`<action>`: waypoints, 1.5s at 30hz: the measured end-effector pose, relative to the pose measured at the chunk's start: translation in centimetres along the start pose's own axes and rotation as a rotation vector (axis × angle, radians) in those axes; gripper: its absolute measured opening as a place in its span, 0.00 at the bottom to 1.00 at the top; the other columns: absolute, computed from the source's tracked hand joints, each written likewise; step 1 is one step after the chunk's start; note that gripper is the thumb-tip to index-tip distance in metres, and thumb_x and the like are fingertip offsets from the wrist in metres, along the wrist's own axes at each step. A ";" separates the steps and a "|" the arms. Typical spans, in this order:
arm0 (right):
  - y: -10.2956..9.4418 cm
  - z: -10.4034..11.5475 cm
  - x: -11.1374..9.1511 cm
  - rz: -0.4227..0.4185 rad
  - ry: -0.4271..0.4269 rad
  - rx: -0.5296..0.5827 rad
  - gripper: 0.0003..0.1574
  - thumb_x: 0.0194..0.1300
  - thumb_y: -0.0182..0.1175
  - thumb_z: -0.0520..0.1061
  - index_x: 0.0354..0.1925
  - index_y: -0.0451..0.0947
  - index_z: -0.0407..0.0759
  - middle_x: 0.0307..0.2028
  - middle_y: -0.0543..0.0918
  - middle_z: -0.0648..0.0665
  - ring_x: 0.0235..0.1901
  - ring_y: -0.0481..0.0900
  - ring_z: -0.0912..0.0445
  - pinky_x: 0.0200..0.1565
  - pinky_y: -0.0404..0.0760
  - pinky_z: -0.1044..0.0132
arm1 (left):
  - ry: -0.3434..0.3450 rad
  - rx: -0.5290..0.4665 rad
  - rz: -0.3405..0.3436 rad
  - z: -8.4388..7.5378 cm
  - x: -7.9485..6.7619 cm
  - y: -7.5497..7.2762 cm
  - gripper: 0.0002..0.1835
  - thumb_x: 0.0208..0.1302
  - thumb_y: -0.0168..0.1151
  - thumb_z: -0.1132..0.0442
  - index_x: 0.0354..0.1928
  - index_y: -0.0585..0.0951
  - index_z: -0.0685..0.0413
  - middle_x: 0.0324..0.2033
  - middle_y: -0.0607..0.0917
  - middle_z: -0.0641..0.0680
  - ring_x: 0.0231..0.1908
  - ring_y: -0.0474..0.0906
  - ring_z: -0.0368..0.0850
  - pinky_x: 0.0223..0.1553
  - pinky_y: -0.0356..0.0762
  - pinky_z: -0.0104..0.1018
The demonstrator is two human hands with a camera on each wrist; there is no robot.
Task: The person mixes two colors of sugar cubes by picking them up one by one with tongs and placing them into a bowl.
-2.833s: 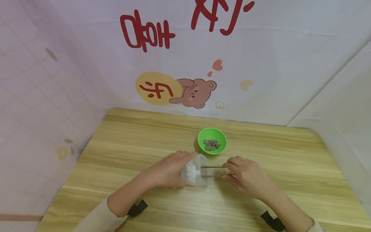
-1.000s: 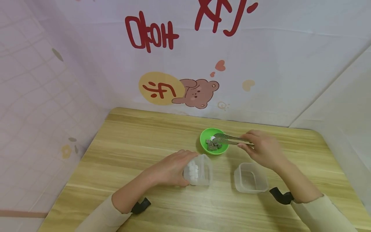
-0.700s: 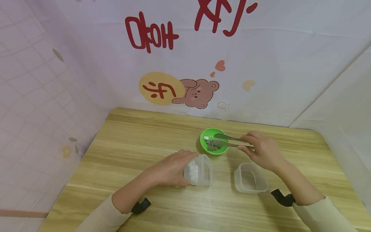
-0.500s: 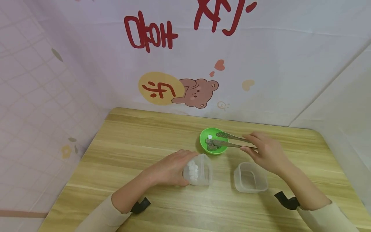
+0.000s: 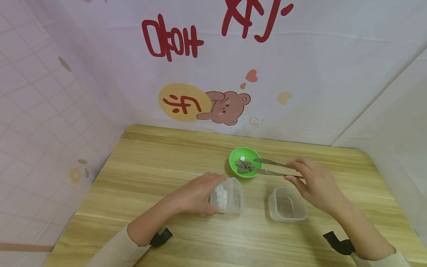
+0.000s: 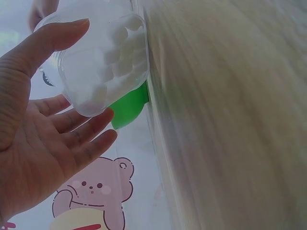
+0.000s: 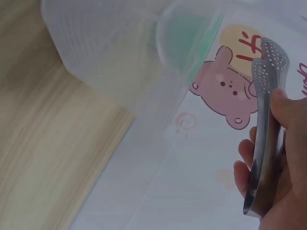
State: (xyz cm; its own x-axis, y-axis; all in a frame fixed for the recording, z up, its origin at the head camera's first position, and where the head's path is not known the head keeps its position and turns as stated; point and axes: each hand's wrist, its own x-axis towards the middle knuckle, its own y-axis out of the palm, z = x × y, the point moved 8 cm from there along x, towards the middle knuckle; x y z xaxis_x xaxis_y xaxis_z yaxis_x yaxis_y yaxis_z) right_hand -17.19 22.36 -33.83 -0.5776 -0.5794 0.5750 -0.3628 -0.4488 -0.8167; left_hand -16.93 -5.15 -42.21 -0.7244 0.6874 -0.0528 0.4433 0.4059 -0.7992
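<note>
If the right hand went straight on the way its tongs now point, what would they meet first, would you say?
Probably the gray cubes in the green bowl: the tongs in the right hand point towards them. The height is unclear, so the tongs might pass above.

Table [image 5: 160, 159]: light wood-grain top, far corners rounded. Directly on surface: green bowl [image 5: 234, 158], upright, toward far edge; tipped container [image 5: 236, 198], translucent, on side, mouth facing right, near bowl; upright container [image 5: 290, 218], translucent, right of tipped unit, apart from it.
</note>
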 end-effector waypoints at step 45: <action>6.6 8.9 1.3 0.100 -0.146 0.053 0.32 0.84 0.43 0.59 0.49 0.83 0.36 0.44 0.85 0.45 0.41 0.84 0.50 0.40 0.86 0.56 | 0.018 0.001 -0.004 0.3 0.0 0.0 0.52 0.49 0.84 0.54 0.75 0.66 0.55 0.65 0.76 0.53 0.64 0.71 0.46 0.64 0.74 0.44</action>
State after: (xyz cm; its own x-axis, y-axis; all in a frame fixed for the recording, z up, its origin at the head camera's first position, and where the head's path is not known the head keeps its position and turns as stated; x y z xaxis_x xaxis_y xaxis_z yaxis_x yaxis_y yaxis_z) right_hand -13.80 12.60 -38.06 -0.4955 -0.7136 0.4952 -0.2672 -0.4173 -0.8686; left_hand -17.04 -5.32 -42.39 -0.7166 0.6964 -0.0382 0.4395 0.4083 -0.8001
